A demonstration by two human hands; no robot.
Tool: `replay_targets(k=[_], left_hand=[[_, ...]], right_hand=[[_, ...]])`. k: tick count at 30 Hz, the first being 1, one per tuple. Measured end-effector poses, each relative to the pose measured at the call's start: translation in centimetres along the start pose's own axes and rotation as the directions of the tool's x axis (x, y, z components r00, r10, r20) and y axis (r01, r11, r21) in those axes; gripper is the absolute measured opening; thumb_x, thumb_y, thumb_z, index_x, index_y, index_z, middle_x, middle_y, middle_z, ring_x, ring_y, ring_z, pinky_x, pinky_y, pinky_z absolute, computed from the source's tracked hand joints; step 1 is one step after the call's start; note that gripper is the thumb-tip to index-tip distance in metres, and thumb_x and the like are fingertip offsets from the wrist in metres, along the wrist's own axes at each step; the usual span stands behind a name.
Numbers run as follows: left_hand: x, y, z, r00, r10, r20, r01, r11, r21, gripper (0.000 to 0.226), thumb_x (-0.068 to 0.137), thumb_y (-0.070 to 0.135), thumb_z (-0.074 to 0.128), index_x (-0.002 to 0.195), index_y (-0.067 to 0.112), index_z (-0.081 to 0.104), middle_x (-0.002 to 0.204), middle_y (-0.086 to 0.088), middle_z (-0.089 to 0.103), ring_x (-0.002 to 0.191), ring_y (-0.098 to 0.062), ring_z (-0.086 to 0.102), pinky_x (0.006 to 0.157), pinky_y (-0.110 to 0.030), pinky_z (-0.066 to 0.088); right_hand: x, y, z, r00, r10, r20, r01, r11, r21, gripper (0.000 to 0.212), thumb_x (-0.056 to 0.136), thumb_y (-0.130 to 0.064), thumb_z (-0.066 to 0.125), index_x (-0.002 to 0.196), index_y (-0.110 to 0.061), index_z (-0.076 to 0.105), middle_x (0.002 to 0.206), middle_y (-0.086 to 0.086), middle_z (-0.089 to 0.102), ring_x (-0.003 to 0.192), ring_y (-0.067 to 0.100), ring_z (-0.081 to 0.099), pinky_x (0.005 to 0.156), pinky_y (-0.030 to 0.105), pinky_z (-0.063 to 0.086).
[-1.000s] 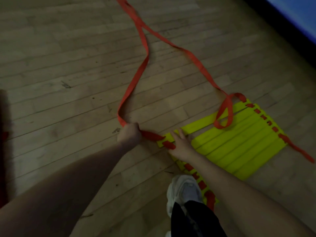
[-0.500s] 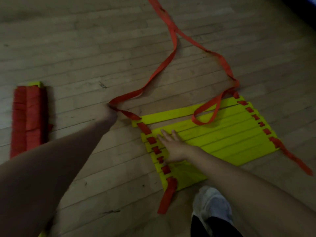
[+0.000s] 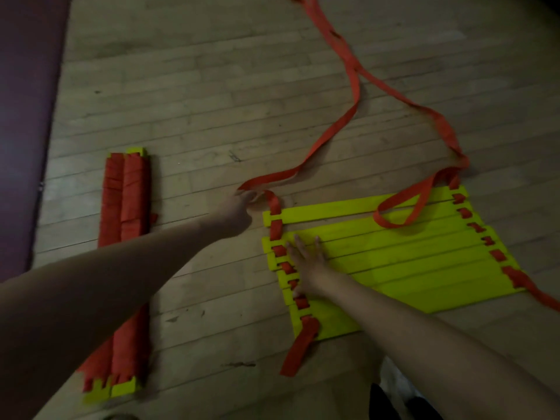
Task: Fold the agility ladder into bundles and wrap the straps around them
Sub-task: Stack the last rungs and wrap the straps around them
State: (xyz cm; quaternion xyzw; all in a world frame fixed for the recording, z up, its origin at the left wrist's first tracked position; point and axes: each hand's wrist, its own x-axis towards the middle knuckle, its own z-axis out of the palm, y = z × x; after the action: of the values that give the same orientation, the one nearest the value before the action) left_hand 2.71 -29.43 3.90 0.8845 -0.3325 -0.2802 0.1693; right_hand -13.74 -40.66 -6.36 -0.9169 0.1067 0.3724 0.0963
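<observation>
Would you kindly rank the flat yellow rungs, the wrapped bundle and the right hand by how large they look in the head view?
1. yellow rungs: largest, a broad sheet.
2. wrapped bundle: long, narrow, partly behind the left forearm.
3. right hand: smallest, flat on the rungs.

Wrapped bundle (image 3: 125,262) on floor (image 3: 212,86), left; flat rungs (image 3: 394,262) right, well apart; strap (image 3: 333,131) trailing behind the rungs

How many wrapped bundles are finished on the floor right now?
2. Both lie side by side on the floor at far left: the left bundle and the right bundle touching it. The left forearm crosses their middle, and more could sit out of frame.
</observation>
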Motion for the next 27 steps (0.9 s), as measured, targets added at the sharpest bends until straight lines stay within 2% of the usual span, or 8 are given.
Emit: replay_targets(k=[6, 10, 13, 16, 18, 21, 24, 27], left_hand=[[-3.6, -3.3, 0.9, 0.997, -0.070, 0.044, 0.070, 0.998, -0.008, 0.055, 0.090, 0.004, 0.057, 0.141, 0.002, 0.037, 0.139, -0.024, 0.042, 0.123, -0.036, 0.047, 0.094, -0.032, 0.039], [-6.6, -5.8, 4.7, 0.992, -0.125, -0.031, 0.122, 0.989, -0.078, 0.063, 0.088, 0.002, 0.057, 0.144, -0.003, 0.027, 0.135, -0.026, 0.040, 0.124, -0.040, 0.042, 0.098, -0.045, 0.039], [-8.4, -6.0, 8.6, 0.975, -0.154, 0.160, 0.161, 0.987, -0.029, 0.087, 0.087, 0.029, 0.067, 0.151, 0.004, 0.013, 0.156, -0.015, 0.014, 0.139, -0.033, 0.029, 0.109, -0.043, 0.034], [-9.3, -6.5, 11.0, 0.964, -0.079, 0.254, 0.026, 0.978, 0.206, 0.109, 0.082, 0.059, 0.061, 0.150, 0.023, -0.016, 0.155, 0.000, -0.028, 0.145, -0.023, -0.021, 0.119, -0.047, 0.008], [-9.3, -7.9, 11.0, 0.973, -0.012, 0.231, -0.061, 0.950, 0.306, 0.108, 0.081, 0.068, 0.053, 0.141, 0.032, -0.029, 0.145, 0.003, -0.039, 0.137, -0.019, -0.031, 0.117, -0.056, 0.003], [-8.9, -10.1, 9.2, 0.976, 0.044, 0.214, -0.141, 0.876, 0.462, 0.108, 0.080, 0.071, 0.050, 0.133, 0.044, -0.040, 0.148, 0.000, -0.035, 0.146, -0.028, -0.017, 0.111, -0.066, 0.001], [-8.0, -10.9, 6.9, 0.962, -0.026, 0.273, -0.140, 0.808, 0.573, 0.108, 0.079, 0.073, 0.048, 0.136, 0.036, -0.036, 0.150, 0.000, -0.035, 0.146, -0.031, -0.015, 0.109, -0.068, -0.002], [-7.0, -10.7, 4.3, 0.981, -0.021, 0.193, -0.114, 0.742, 0.661, 0.132, 0.057, 0.070, 0.074, 0.152, 0.030, -0.009, 0.159, -0.011, 0.010, 0.142, -0.041, 0.024, 0.096, -0.078, 0.020]], right_hand=[[1.8, -8.4, -0.8, 0.995, -0.063, -0.083, 0.076, 0.985, 0.155, 0.110, 0.086, -0.045, 0.065, 0.150, -0.011, -0.019, 0.159, 0.006, -0.024, 0.146, 0.037, -0.018, 0.118, 0.054, 0.006], [0.6, -8.5, -3.8, 0.949, -0.006, -0.315, 0.217, 0.736, 0.641, 0.074, 0.090, -0.017, 0.065, 0.150, -0.004, 0.024, 0.162, 0.008, 0.002, 0.149, 0.023, 0.010, 0.115, 0.026, 0.015], [0.0, -4.4, -4.4, 0.940, 0.063, -0.335, 0.182, 0.737, 0.650, 0.053, 0.091, -0.013, 0.063, 0.139, -0.002, 0.045, 0.158, 0.011, 0.023, 0.145, 0.021, 0.023, 0.110, 0.020, 0.016], [-1.3, 0.4, -2.5, 0.953, 0.068, -0.296, 0.088, 0.872, 0.481, 0.064, 0.091, -0.027, 0.064, 0.147, -0.011, 0.036, 0.161, 0.006, 0.015, 0.148, 0.022, 0.013, 0.114, 0.026, 0.013], [-2.8, 3.2, -0.6, 0.970, 0.072, -0.233, 0.008, 0.945, 0.327, 0.075, 0.092, -0.040, 0.060, 0.153, -0.024, 0.020, 0.163, -0.002, 0.001, 0.150, 0.020, 0.001, 0.118, 0.037, 0.012], [-4.7, 4.7, 1.1, 0.980, 0.083, -0.182, -0.044, 0.977, 0.209, 0.082, 0.093, -0.050, 0.052, 0.153, -0.031, 0.001, 0.162, -0.006, -0.012, 0.149, 0.019, -0.010, 0.118, 0.046, 0.008], [-5.5, 3.0, 2.1, 0.984, 0.103, -0.146, -0.074, 0.979, 0.190, 0.091, 0.090, -0.063, 0.043, 0.153, -0.022, -0.010, 0.161, -0.001, -0.018, 0.148, 0.023, -0.014, 0.120, 0.041, 0.004], [-5.8, -0.4, 2.2, 0.994, 0.086, -0.062, -0.071, 0.973, 0.218, 0.096, 0.088, -0.071, 0.033, 0.152, -0.017, -0.013, 0.159, 0.003, -0.024, 0.146, 0.028, -0.021, 0.120, 0.042, -0.001]])
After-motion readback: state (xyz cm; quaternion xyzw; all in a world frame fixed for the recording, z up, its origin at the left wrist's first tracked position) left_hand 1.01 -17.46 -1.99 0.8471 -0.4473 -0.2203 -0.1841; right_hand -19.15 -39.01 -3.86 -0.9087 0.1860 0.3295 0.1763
